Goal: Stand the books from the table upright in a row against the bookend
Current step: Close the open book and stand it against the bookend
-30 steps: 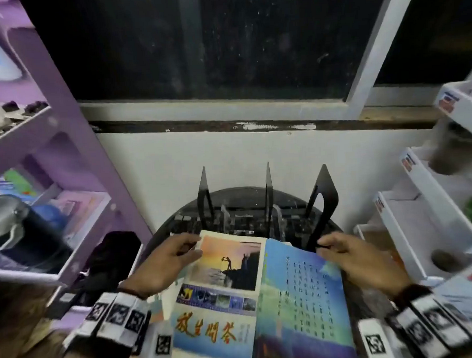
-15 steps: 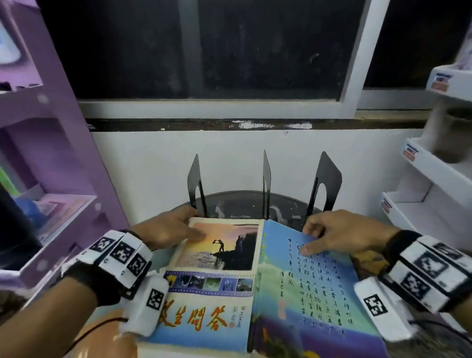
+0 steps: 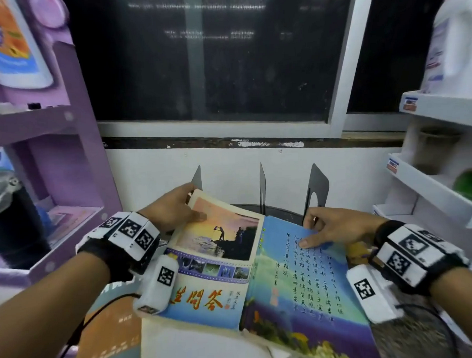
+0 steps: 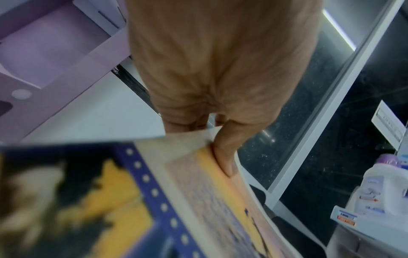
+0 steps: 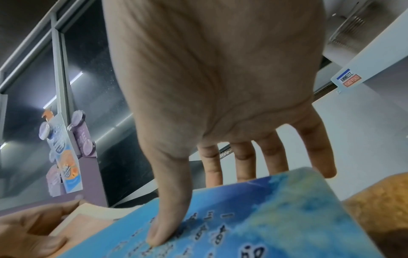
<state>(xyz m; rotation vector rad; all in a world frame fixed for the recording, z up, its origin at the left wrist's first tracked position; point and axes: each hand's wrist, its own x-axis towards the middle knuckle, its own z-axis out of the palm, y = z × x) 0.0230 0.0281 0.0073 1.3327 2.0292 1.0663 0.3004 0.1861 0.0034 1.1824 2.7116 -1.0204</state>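
Black metal bookend stands upright at the far edge of the round desk, three plates in a row, close to the white wall under the dark window. Just in front of the bookend, both hands have the books. The left hand pinches the far corner of the sunset-cover book, thumb on the cover, fingers curled beneath, corner lifted. The right hand grips the far edge of the blue book, thumb on top, fingers over its edge. Between person and bookend, the two books lie side by side on other books, among them an orange-and-teal book. Left of the bookend stands a purple shelf; right of it, white shelves carrying a detergent bottle.
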